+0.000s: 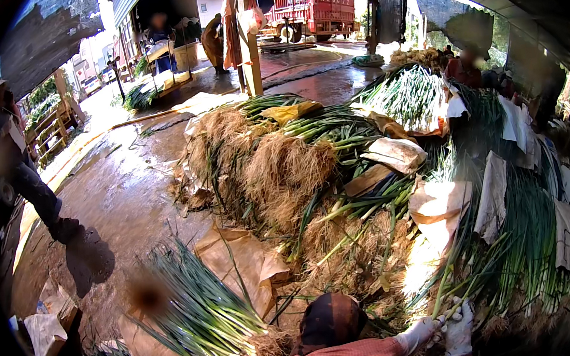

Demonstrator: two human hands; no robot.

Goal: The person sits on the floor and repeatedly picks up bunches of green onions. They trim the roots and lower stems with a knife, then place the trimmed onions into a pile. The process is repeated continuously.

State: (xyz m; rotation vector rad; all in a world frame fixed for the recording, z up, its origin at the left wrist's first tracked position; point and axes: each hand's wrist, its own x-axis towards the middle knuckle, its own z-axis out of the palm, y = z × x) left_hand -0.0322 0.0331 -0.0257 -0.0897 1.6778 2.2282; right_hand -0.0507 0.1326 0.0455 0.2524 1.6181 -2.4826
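Both my hands wear pale, dirty gloves and meet at the lower right. My left hand (421,334), at the end of a red checked sleeve, closes around the lower part of a green onion (442,291). My right hand (458,323) is right beside it, its fingers at the same stalk; how firmly they grip cannot be told. A dense row of green onions (522,237) with roots lies just to the right. Nearer my body, at the lower left, a trimmed-looking bunch of green onions (210,309) rests on brown paper (165,354).
Ahead is a large heap of green onions with matted roots (284,173). Paper sheets (441,199) lie among the bundles. A person (15,157) stands at the left on wet concrete (130,177). Posts, more people and a red truck (315,10) are farther back.
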